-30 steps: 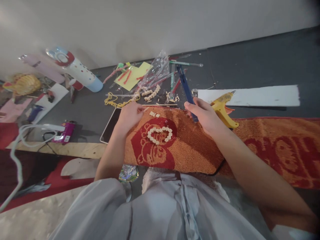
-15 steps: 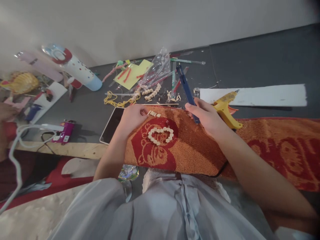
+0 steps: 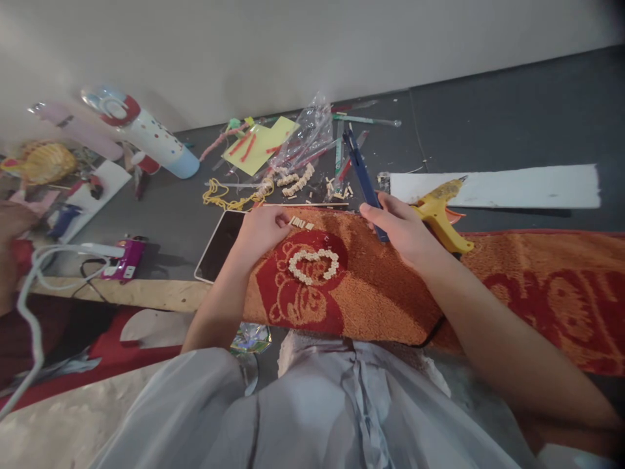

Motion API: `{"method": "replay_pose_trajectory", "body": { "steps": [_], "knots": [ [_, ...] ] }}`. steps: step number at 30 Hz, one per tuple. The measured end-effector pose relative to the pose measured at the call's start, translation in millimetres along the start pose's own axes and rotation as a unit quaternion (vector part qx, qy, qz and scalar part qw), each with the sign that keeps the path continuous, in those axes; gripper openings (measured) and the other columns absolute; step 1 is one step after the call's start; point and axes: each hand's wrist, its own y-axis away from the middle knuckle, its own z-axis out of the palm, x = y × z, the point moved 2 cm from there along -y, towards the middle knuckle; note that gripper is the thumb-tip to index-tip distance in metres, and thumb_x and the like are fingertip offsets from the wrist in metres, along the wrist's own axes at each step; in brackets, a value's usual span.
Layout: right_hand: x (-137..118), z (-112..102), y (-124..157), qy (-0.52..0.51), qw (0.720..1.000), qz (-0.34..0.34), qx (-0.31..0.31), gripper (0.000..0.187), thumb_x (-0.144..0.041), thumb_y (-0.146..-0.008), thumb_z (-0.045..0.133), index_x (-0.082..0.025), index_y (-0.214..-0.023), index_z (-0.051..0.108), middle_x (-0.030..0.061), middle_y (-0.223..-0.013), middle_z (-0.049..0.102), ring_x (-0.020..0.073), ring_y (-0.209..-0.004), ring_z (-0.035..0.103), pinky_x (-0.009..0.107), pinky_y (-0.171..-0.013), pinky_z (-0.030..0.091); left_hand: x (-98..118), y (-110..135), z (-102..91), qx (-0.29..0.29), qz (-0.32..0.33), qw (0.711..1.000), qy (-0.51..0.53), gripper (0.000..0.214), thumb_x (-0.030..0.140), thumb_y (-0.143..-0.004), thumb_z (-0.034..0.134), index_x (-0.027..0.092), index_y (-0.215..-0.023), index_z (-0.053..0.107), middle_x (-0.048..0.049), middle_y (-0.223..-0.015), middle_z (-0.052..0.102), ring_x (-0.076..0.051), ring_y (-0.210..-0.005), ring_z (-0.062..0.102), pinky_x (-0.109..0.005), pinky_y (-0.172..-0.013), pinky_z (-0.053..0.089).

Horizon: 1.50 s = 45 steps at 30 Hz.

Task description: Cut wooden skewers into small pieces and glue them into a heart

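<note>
My right hand is wrapped round a long dark-blue tool, apparently a box cutter, its tip pointing up and away from me. On the orange and red mat, my left hand is closed in a pinch; what its fingertips hold, if anything, is too small to make out. Right beside those fingertips lie several short pale stick pieces in a row. Nearer to me, a heart-shaped outline of small pale pieces rests on the mat, with a gap at its lower right.
A yellow glue gun lies by my right wrist, before a white board. Behind the mat are plastic wrappers, yellow paper and yellow string. A phone, bottle and another person's arm are leftward.
Almost nothing differs. The blue tool and my right hand have shifted very slightly left; my left hand stays by the stick pieces.
</note>
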Motion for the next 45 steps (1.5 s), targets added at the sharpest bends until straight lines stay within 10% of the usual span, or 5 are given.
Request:
{"method": "replay_pose_trajectory", "body": {
  "steps": [25, 37, 45],
  "knots": [
    [-8.4, 1.9, 5.0, 0.023, 0.999, -0.025, -0.007, 0.029, -0.049, -0.078, 0.062, -0.023, -0.08, 0.049, -0.0017, -0.073, 0.043, 0.0155, -0.07, 0.042, 0.03, -0.063, 0.034, 7.7, 2.2, -5.9, 0.126, -0.021, 0.99, 0.056, 0.006, 0.023, -0.067, 0.06, 0.02, -0.07, 0.065, -0.0022, -0.073, 0.067, -0.018, -0.07, 0.059, -0.03, -0.067, 0.043],
    [-11.0, 7.9, 8.6, 0.156, 0.966, -0.123, -0.165, 0.047, -0.047, -0.08, 0.063, -0.02, -0.118, 0.053, 0.0063, -0.106, 0.061, 0.0252, -0.096, 0.057, 0.038, -0.083, 0.046, -6.3, -7.6, -2.9, 0.224, -0.011, 0.816, 0.533, 0.016, 0.028, -0.06, 0.07, 0.018, -0.071, 0.062, 0.0011, -0.068, 0.061, -0.01, -0.065, 0.057, -0.024, -0.065, 0.046],
    [-6.7, 14.3, 14.3, 0.224, 0.938, -0.187, -0.188, 0.066, -0.048, -0.08, 0.064, -0.019, -0.135, 0.042, 0.0142, -0.136, 0.054, 0.0326, -0.125, 0.051, 0.046, -0.101, 0.042, -4.1, -5.9, -4.7, 0.225, -0.007, 0.792, 0.567, 0.017, 0.027, -0.061, 0.07, 0.019, -0.071, 0.061, 0.0017, -0.068, 0.059, -0.009, -0.062, 0.054, -0.024, -0.063, 0.045]
  ]
}}
